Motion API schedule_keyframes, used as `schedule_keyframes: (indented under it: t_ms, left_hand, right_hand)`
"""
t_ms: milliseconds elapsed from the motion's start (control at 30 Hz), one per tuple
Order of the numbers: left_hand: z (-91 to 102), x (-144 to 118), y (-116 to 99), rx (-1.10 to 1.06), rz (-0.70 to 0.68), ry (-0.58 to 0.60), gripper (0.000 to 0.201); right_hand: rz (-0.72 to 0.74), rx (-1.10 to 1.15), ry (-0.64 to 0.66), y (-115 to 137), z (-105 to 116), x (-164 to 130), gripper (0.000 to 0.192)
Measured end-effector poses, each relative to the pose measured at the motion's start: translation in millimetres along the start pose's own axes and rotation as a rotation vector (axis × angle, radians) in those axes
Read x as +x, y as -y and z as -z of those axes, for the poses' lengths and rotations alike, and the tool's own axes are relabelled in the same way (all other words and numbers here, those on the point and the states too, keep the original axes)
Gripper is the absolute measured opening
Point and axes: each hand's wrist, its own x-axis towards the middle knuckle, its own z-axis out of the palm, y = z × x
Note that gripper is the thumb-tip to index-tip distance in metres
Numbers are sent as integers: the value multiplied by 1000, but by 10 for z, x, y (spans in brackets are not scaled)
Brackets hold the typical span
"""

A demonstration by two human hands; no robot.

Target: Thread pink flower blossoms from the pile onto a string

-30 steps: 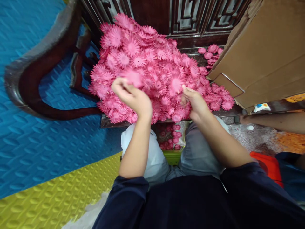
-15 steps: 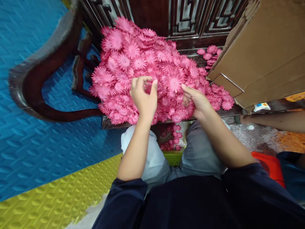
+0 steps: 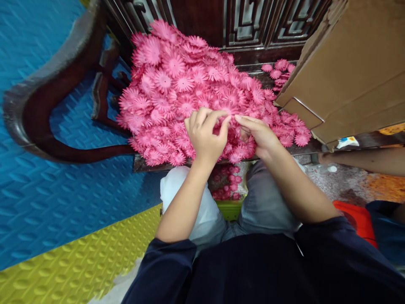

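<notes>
A pink petalled flower (image 3: pixel 228 104), flat and many-petalled, is held upright between my two hands, its lower edge at the fingertips. My right hand (image 3: pixel 257 133) pinches it from the right with thumb and forefinger, the other fingers curled in. From the left, my left hand (image 3: pixel 207 133) closes thumb and forefinger on the same flower; the exact contact is too small to make out. Both hands are over the front of a large heap of similar pink flowers (image 3: pixel 177 88) on a dark wooden bench (image 3: pixel 148 166).
A curved wooden armrest (image 3: pixel 41 122) stands at the left, over blue matting (image 3: pixel 79 202). At the right a cardboard box (image 3: pixel 357 63) leans beside smaller flowers (image 3: pixel 278 71). More flowers lie below, between my knees. Another person's limb (image 3: pixel 363 160) reaches in from the right.
My left hand has moved right, from apart to meeting the flower in my right hand. The right hand has shifted slightly left, and the flower now tilts back, partly behind the fingertips.
</notes>
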Motion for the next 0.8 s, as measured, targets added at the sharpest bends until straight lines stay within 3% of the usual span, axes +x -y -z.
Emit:
schedule_keyframes:
  t_ms: [267, 800]
  left_hand:
    - [7, 44, 47, -165, 60, 130, 6]
    - [-31, 28, 81, -190, 20, 105, 10]
  right_hand:
    - [8, -18, 55, 24, 23, -7, 21]
    - [-5, -8, 94, 8, 44, 2, 28]
